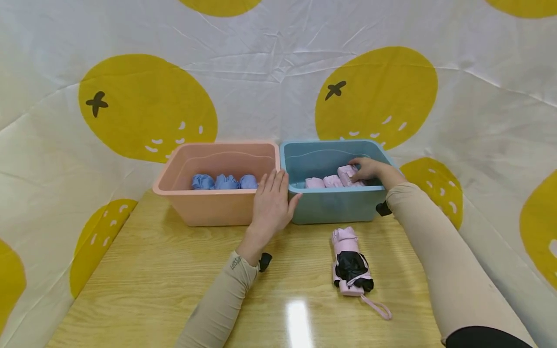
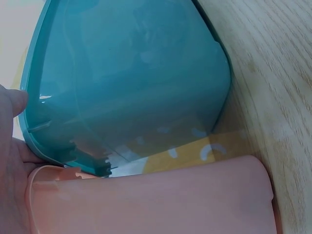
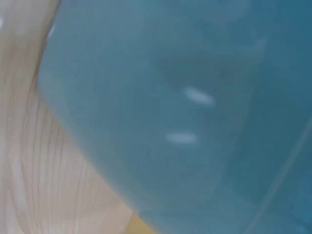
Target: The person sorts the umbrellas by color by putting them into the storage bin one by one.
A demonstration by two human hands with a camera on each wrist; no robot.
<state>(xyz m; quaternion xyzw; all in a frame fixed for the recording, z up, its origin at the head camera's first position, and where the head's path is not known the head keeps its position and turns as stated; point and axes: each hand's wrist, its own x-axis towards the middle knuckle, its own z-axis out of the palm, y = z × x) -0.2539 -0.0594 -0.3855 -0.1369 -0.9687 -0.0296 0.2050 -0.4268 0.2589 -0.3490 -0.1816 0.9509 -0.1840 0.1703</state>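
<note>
My left hand (image 1: 271, 205) lies with straight fingers over the adjoining rims of the pink bin (image 1: 217, 208) and the blue bin (image 1: 335, 205), its thumb out to the side against the blue one. Inside the blue bin, my right hand (image 1: 373, 170) grips a pink folded umbrella (image 1: 347, 175) between thumb and fingers. Two more pink bundles (image 1: 315, 182) stand to its left, their lower parts hidden by the front wall. On the table in front lies another pink folding umbrella (image 1: 344, 241), a black bundle (image 1: 350, 266) across it and its wrist loop toward me.
Three blue folded bundles (image 1: 226, 182) sit in the pink bin. Both bins stand side by side on the wooden table (image 1: 174, 270), close to a white cloth backdrop (image 1: 261, 96) with yellow fruit prints. The right wrist view is filled by the blue bin's outer wall (image 3: 146, 97).
</note>
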